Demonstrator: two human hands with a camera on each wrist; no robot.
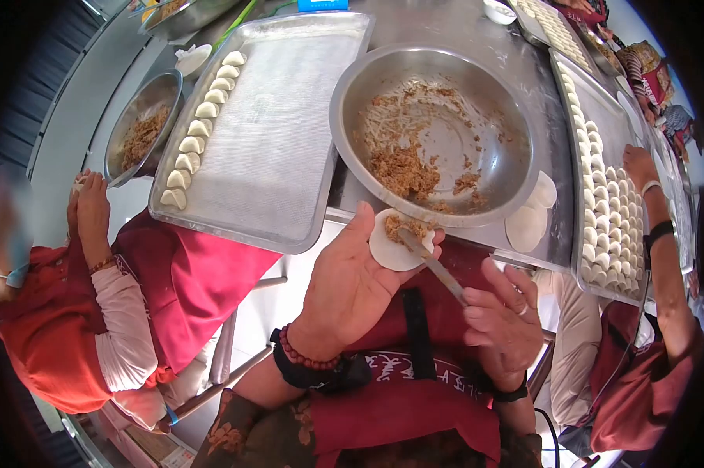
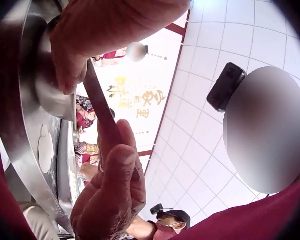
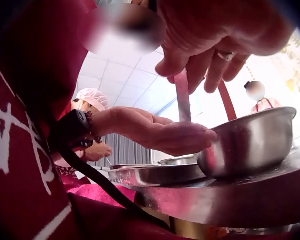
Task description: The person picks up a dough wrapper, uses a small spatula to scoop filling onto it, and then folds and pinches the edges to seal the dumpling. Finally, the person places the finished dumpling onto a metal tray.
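My left hand (image 1: 336,285) is palm up just in front of the big steel bowl (image 1: 508,168), carrying a round dumpling wrapper (image 1: 385,251) on its fingers. The right wrist view shows this left hand (image 3: 165,134) nearly flat, fingers extended. Brown minced filling (image 1: 420,228) sits on the wrapper's upper part. With my right hand (image 1: 504,312) I grip a narrow flat spatula (image 1: 447,281), its tip in that filling. The spatula (image 2: 101,102) slants between both hands in the left wrist view. More filling (image 1: 403,173) lies in the bowl.
Left of the bowl, a metal tray (image 1: 282,132) holds a row of folded dumplings (image 1: 192,145). Loose wrappers (image 1: 527,226) lie right of the bowl, beside another tray (image 1: 576,183) full of dumplings. People sit close on both sides; a smaller bowl (image 1: 173,101) stands at the left.
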